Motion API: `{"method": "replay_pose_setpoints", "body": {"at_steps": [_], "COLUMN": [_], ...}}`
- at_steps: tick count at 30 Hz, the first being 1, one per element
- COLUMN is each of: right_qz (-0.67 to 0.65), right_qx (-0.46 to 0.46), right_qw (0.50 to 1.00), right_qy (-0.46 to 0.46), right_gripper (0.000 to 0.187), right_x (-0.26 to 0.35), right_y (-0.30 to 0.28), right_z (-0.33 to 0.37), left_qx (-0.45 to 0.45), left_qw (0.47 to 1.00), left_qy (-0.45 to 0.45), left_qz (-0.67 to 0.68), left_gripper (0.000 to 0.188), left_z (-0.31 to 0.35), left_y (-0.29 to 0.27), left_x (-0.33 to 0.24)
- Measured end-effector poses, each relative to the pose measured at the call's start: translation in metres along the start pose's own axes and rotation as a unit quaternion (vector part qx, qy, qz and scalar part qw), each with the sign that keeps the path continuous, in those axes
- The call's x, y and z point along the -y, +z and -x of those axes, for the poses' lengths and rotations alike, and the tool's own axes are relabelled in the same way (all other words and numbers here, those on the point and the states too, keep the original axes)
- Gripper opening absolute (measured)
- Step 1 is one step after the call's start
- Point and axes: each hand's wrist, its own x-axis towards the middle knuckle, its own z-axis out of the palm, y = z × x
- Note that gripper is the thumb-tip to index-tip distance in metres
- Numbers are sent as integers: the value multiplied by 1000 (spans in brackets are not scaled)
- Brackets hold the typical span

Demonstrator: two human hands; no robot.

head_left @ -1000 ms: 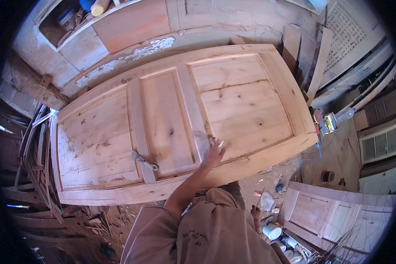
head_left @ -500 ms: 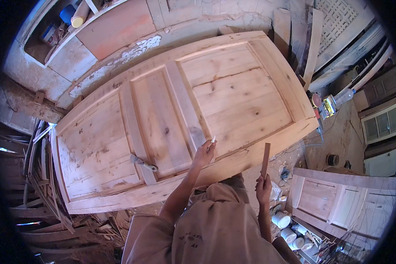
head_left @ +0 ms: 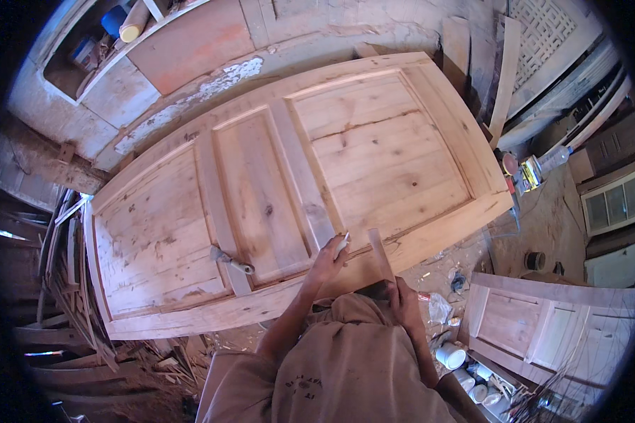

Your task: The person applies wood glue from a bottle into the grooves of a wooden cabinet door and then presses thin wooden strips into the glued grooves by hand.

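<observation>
1. Filling most of the view, a large unfinished wooden door [head_left: 296, 183] lies flat and slanted, its pale pine boards framed into three sunken panels, with dark knots, streaks and a crack across the biggest panel.
2. A smaller panelled door [head_left: 536, 324] lies at lower right, well apart from the big one.
3. The left hand [head_left: 329, 255] rests on the big door's near rail, fingers pinched around a small pale object whose kind cannot be told.
4. The right hand [head_left: 404, 304] is clenched around the lower end of a thin wooden strip [head_left: 379, 255], held upright with its top over the door's near edge, just beside the left hand.
5. A small metal scraper [head_left: 231, 260] lies on the door left of the hands, untouched.
</observation>
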Motion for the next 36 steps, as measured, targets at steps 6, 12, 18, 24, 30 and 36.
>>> {"method": "replay_pose_setpoints", "body": {"at_steps": [6,12,18,24,30,36], "right_qz": [36,161,104,135,80,107], "right_qx": [-67,-134,-96,-96,-32,-4], "right_qw": [980,978,980,921,992,992], "right_qy": [-186,-2,-143,-352,-97,-72], "right_gripper": [32,32,29,32,23,30], "right_x": [30,12,26,68,62,35], "right_y": [-6,-16,-15,-20,-26,-13], "right_z": [1,-19,-16,-32,-47,-69], "left_qx": [27,45,16,-10,-31,-62], "left_qw": [999,992,993,1000,999,997], "left_qy": [19,57,87,11,23,-22], "left_qz": [-36,-105,-84,1,7,46], "left_gripper": [20,22,21,20,20,19], "left_z": [12,24,29,35,37,39], "left_y": [-11,-29,-33,-48,-50,-59], "left_x": [-66,-69,-100,-109,-101,-101]}}
